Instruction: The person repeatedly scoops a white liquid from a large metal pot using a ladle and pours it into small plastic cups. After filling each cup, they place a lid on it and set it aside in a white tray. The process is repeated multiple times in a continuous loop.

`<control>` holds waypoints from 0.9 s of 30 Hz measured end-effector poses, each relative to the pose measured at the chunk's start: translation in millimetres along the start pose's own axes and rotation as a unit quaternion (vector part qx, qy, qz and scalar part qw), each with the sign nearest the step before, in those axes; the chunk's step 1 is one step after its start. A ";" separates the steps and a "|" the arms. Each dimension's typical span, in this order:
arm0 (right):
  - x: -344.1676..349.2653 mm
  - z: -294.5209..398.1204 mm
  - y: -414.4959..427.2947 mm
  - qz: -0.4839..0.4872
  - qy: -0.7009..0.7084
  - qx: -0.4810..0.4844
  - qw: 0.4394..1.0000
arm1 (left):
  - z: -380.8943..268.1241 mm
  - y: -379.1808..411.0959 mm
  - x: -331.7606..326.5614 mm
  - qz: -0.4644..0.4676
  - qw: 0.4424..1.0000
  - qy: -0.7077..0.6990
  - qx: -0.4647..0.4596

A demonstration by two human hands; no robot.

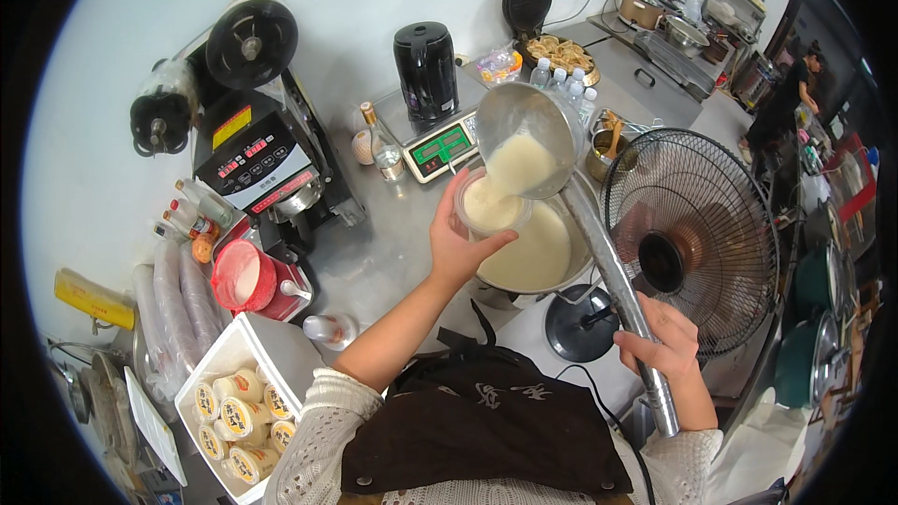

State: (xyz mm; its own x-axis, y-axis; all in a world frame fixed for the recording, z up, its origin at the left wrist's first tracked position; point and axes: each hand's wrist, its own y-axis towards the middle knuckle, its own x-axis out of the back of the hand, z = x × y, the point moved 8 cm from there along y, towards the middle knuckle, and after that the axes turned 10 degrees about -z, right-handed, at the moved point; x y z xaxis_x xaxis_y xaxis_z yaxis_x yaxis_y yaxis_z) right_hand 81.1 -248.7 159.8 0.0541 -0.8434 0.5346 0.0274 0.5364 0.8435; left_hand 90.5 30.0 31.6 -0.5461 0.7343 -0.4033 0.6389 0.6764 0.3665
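My left hand [459, 238] holds a clear plastic cup [484, 221] over the near rim of a metal pot. Cream-coloured liquid runs into this cup from the lip of a large metal ladle [501, 116], which is tilted towards it. The cup looks mostly full. My right hand [663, 337] grips the ladle's long metal handle [610, 266] near its lower end. Beneath the ladle and cup stands the metal pot [582, 252], holding more of the same pale liquid. A black lid with a knob [572, 333] lies just in front of the pot.
A pedestal fan [691, 245] stands close on the right. At the left are a cup-sealing machine [259, 154], a red measuring jug [238, 273] and a white foam box [287, 344] of sealed cups. Behind the pot sit a scale [442, 154] and black kettle [424, 70]. A person [786, 98] stands far right.
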 end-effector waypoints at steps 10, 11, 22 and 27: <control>-1.5 5.6 3.2 0.017 -0.006 0.066 0.998 | -7.1 0.2 -0.7 -0.003 1.000 -0.007 -0.012; -1.0 5.3 3.9 0.012 -0.004 0.059 0.998 | -8.5 0.1 -1.1 -0.002 1.000 -0.008 -0.014; 9.4 -38.1 -21.1 -0.094 0.159 -0.208 0.960 | -17.8 -4.6 5.6 -0.015 0.999 0.010 -0.031; -2.3 -69.5 -56.1 -0.211 0.297 -0.409 0.837 | -27.9 -7.4 9.3 -0.020 0.998 0.015 -0.049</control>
State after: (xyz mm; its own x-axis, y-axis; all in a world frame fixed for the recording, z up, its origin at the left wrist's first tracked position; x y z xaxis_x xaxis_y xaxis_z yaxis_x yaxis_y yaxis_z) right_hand 148.9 -274.7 107.6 0.3470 -0.9293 -0.1268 0.8300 0.2412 0.5030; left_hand 65.5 33.5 48.5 -0.5867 0.7067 -0.3954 0.5602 0.7068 0.4321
